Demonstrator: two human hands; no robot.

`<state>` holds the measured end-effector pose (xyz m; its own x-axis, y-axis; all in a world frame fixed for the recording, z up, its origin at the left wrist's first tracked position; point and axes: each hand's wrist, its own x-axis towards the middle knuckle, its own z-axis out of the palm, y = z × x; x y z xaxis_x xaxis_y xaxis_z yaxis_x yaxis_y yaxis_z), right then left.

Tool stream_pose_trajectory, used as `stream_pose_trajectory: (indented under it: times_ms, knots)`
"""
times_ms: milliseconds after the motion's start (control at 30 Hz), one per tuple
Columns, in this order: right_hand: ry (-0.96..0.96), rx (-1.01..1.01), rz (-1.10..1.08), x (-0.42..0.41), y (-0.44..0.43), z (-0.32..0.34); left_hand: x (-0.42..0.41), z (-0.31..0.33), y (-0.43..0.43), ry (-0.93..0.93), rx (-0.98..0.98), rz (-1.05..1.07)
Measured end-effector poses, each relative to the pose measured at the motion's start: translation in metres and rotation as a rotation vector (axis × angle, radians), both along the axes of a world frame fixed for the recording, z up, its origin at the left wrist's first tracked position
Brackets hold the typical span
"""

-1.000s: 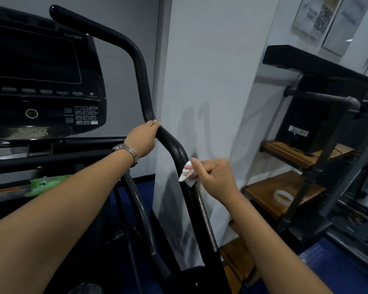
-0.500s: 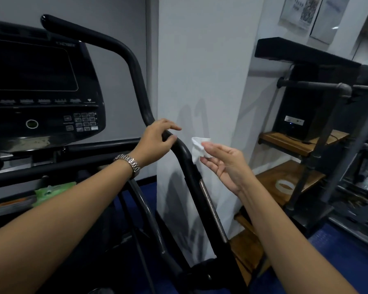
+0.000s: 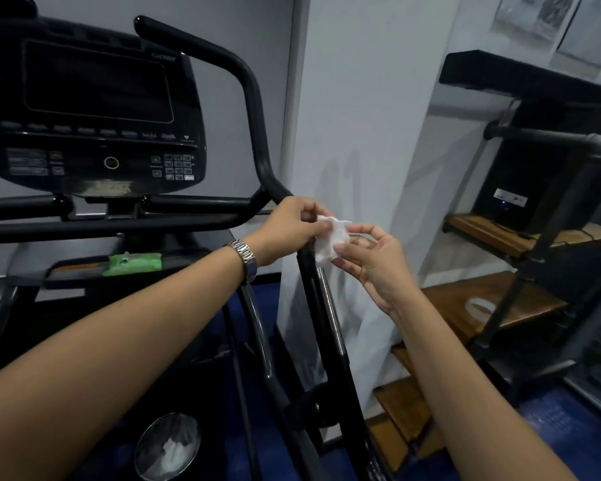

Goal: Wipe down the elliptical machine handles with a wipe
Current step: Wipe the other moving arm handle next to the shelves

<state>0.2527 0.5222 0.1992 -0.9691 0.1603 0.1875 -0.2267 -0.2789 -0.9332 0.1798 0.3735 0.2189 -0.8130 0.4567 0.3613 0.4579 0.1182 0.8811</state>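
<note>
Seen from the head camera, the wiping has broken off. A second ago the right hand (image 3: 373,262) pressed the wipe (image 3: 328,239) against the handle (image 3: 254,109), just below where the left hand (image 3: 288,225) held the bar. Half a second ago it lifted the wipe clear while the left fingers loosened. Now the left hand has left the bar altogether and both hands meet on the wipe. It hangs crumpled between them, just in front of the handle's lower bend and apparently off it. Each grip is clamped on the wipe: left fingertips pinch its upper left corner, right thumb and forefinger its right edge. This looks like opening or refolding it for a clean face, so the stroke down the lower bar seems paused, not finished. A green wipe pack (image 3: 132,263) lies on the machine's tray under the console (image 3: 91,109), and a bin (image 3: 153,432) stands on the floor below.
</note>
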Motion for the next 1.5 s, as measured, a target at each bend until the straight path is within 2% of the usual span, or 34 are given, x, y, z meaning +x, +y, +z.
stream_pose_trajectory:
  times_ms: [133, 233, 367, 433, 533, 700, 867, 967, 1100, 1200, 1400, 1500]
  knots:
    - [-0.022, 0.081, -0.023, 0.018, 0.010, -0.018, 0.002, -0.003, -0.001, 0.086, -0.020, 0.169]
    - [-0.039, 0.349, -0.113, 0.027, 0.023, -0.042, -0.001, -0.005, -0.008, 0.221, -0.163, 0.308]
    - [-0.092, 0.732, -0.186, 0.035, 0.035, -0.076, -0.004, -0.020, -0.008, 0.370, -0.414, 0.319]
    - [-0.155, 0.873, -0.180, 0.041, 0.034, -0.091, -0.005, -0.030, -0.003, 0.433, -0.442, 0.328]
    - [-0.188, 0.979, -0.173, 0.050, 0.029, -0.106, -0.003, -0.041, 0.005, 0.584, -0.389, 0.385]
    - [-0.167, 0.959, -0.178, 0.055, 0.026, -0.110, 0.008, -0.066, 0.012, 0.748, -0.321, 0.481]
    - [-0.161, 0.940, -0.180, 0.055, 0.027, -0.114, 0.030, -0.106, 0.001, 0.845, -0.341, 0.376]
    - [-0.157, 0.931, -0.177, 0.053, 0.028, -0.116, 0.029, -0.107, 0.005, 0.797, -0.290, 0.418]
    - [-0.145, 0.939, -0.183, 0.053, 0.028, -0.119, 0.033, -0.106, 0.017, 0.621, -0.133, 0.558]
    - [-0.134, 0.923, -0.196, 0.055, 0.026, -0.120, 0.050, -0.122, 0.021, 0.570, -0.134, 0.551]
    - [-0.139, 0.905, -0.195, 0.056, 0.025, -0.120, 0.045, -0.107, 0.024, 0.482, -0.045, 0.606]
    - [-0.137, 0.898, -0.199, 0.057, 0.024, -0.120, 0.058, -0.118, 0.025, 0.485, -0.094, 0.609]
